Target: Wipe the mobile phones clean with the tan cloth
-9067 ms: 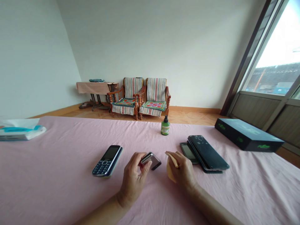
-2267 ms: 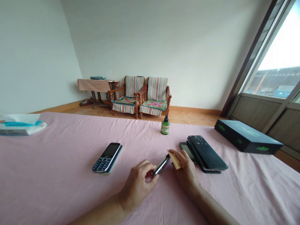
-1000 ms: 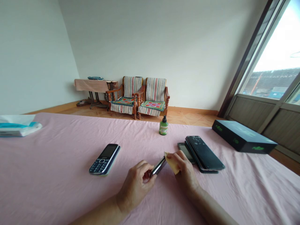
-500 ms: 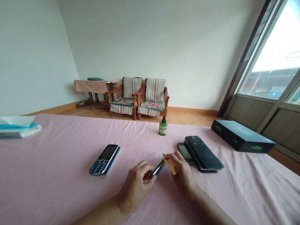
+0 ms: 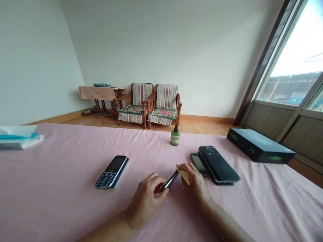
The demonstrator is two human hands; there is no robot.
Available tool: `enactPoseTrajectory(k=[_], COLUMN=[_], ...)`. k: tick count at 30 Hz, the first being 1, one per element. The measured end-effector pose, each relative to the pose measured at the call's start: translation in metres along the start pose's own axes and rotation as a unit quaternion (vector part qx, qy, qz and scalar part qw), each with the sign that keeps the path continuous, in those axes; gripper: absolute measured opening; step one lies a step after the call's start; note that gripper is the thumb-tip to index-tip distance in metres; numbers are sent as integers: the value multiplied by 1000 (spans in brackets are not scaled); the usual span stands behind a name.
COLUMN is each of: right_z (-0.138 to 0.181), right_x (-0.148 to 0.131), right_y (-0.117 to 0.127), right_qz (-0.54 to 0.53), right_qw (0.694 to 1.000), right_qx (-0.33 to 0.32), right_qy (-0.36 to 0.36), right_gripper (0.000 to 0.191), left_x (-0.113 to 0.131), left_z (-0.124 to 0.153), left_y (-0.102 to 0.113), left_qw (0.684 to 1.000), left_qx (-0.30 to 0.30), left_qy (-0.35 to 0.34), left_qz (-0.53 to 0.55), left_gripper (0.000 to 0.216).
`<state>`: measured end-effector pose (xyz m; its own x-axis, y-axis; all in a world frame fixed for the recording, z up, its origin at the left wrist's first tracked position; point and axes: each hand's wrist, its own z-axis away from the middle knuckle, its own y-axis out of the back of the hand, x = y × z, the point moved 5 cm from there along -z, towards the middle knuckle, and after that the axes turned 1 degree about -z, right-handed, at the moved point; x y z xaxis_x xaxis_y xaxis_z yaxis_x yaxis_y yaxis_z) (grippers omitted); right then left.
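Observation:
My left hand (image 5: 146, 198) is closed on a small dark phone (image 5: 170, 180), holding it tilted on its edge just above the pink tablecloth (image 5: 63, 188). My right hand (image 5: 195, 186) is closed on a folded yellow cloth (image 5: 183, 173), which presses against the far end of that phone. A blue keypad phone (image 5: 112, 167) lies flat to the left of my hands. A stack of dark smartphones (image 5: 217, 164) lies just to the right of my right hand.
A small green spray bottle (image 5: 175, 135) stands behind my hands. A long black box (image 5: 259, 146) lies at the far right, and a white and blue tissue pack (image 5: 17, 140) at the far left. Two wooden chairs (image 5: 148, 106) stand by the back wall.
Nine seconds ago the small phone lay flatter in my left hand, apart from the cloth. It is now tipped on edge with the cloth against it; the last second shows only small shifts.

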<state>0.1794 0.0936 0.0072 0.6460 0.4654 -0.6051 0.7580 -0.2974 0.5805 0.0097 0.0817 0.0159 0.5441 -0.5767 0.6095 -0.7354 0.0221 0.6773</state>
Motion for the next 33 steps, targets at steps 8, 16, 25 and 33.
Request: enactPoseTrajectory(k=[8, 16, 25, 33], right_z=[-1, 0, -2, 1], right_x=[-2, -1, 12, 23], right_y=[3, 6, 28, 29], right_qz=[-8, -7, -90, -89], right_qw=[1000, 1000, 987, 984], right_qx=[-10, 4, 101, 108], right_qy=[-8, -10, -91, -114], right_gripper=[27, 27, 9, 12], left_x=[1, 1, -6, -9], left_z=[-2, -1, -1, -1], left_y=[0, 0, 0, -2], left_qw=[1000, 1000, 1000, 1000], left_qx=[-1, 5, 11, 16], left_qy=[-2, -1, 10, 2], left_qz=[-7, -4, 14, 17], left_gripper=[16, 15, 14, 15])
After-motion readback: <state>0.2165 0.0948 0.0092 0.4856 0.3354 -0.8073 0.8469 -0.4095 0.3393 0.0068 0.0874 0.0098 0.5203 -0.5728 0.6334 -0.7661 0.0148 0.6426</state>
